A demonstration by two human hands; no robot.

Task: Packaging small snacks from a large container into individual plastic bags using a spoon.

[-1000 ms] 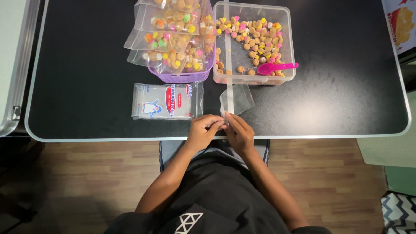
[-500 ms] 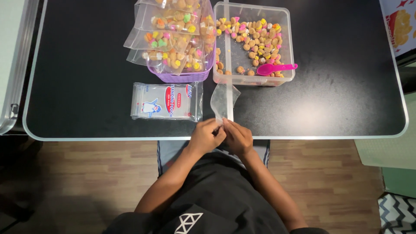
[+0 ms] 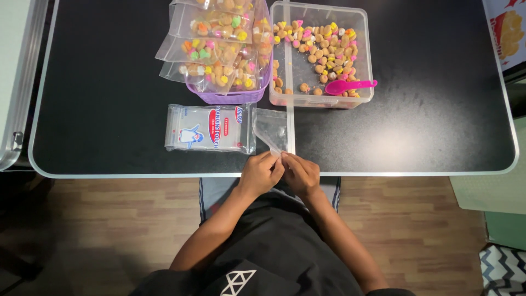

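Note:
My left hand [image 3: 259,174] and my right hand [image 3: 301,174] meet at the near edge of the black table [image 3: 109,131], both pinching the near end of an empty clear pouch [image 3: 273,129]. The pouch lies flat and points away from me toward a clear plastic tub [image 3: 361,55] of small coloured and tan snacks. A pink scoop [image 3: 349,85] rests in the tub's near right corner. A packet of unused clear pouches [image 3: 209,127] lies just left of my hands.
A purple basket [image 3: 236,97] left of the tub holds several filled snack bags [image 3: 213,49]. A metal rail [image 3: 22,82] runs along the table's left side. A printed snack package [image 3: 509,33] sits at the far right. Wooden floor [image 3: 109,230] lies below.
My hands stay together at the table edge; the empty pouch has shifted slightly, lying flatter and a little more to the left.

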